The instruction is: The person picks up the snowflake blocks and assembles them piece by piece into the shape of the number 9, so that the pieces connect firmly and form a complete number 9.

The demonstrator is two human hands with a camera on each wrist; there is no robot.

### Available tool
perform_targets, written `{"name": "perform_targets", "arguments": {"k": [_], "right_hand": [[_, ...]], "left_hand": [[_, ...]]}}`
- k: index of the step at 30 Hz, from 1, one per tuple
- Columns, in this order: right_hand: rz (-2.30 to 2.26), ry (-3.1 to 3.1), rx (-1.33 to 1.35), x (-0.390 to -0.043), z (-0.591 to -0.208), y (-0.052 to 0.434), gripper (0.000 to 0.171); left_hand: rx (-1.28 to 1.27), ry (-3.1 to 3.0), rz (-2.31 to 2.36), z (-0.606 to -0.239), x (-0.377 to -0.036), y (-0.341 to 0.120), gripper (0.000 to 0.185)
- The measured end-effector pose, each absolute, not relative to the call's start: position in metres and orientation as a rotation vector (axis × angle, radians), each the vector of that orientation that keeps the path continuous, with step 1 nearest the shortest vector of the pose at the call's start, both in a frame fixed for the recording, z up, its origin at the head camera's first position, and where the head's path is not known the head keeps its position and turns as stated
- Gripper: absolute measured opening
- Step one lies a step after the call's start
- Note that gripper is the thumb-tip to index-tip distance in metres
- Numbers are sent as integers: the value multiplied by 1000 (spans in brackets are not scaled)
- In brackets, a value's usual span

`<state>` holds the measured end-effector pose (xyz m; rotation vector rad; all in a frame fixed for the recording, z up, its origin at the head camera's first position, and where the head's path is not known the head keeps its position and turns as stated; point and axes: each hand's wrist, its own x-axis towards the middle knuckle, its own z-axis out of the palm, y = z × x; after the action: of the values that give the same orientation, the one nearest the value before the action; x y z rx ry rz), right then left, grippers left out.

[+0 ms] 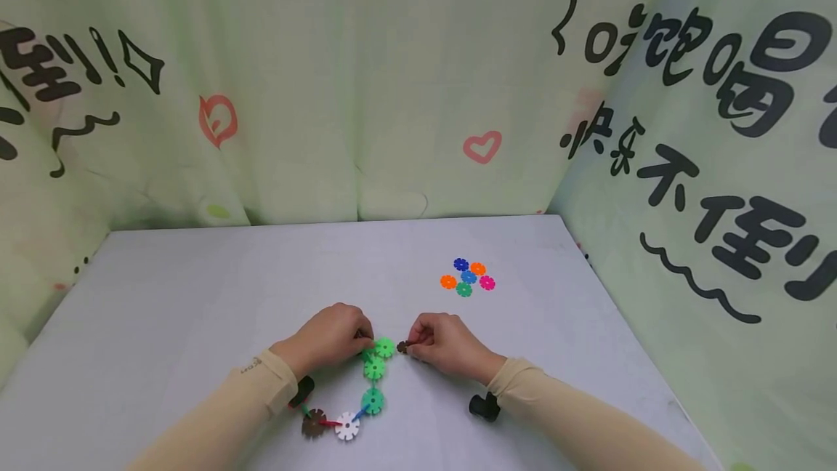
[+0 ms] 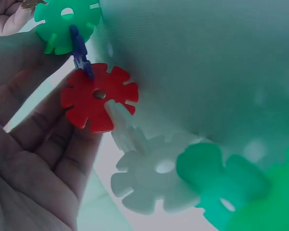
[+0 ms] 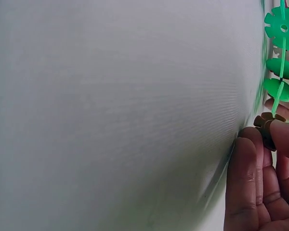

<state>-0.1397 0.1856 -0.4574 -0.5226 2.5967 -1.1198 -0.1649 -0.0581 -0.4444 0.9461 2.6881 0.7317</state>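
Note:
A curved chain of slotted plastic snowflake discs lies before me in the head view, with a green disc [image 1: 373, 367], a white disc [image 1: 346, 427] and a brown disc [image 1: 314, 424] along it. My left hand [image 1: 336, 336] pinches the chain's far end beside the bright green disc [image 1: 384, 347]. From the left wrist, a red disc [image 2: 99, 97] shows against the fingers, a green disc [image 2: 67, 24] above it. Between thumb and fingertips, my right hand [image 1: 447, 344] pinches a small brown disc [image 3: 267, 126] close to the chain's green end; contact is unclear.
Farther back on the white table [image 1: 261, 267] lies a cluster of loose discs, among them an orange disc [image 1: 447, 281], a pink disc [image 1: 487, 283] and a dark blue disc [image 1: 461, 264]. Printed curtains [image 1: 405, 93] stand around the table's back and sides.

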Motion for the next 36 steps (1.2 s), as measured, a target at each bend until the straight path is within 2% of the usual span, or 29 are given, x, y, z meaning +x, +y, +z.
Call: {"name": "perform_targets", "arguments": {"k": [6, 24, 36], "right_hand": [[-1115, 2602, -506, -139, -456, 186, 11], [-1243, 2641, -478, -134, -456, 185, 12], [-1313, 2647, -505, -133, -453, 182, 12]], "left_hand": [[888, 2660, 765, -442, -163, -57, 5], [1095, 2739, 843, -446, -162, -63, 4], [1123, 2761, 881, -448, -161, -62, 4]]}}
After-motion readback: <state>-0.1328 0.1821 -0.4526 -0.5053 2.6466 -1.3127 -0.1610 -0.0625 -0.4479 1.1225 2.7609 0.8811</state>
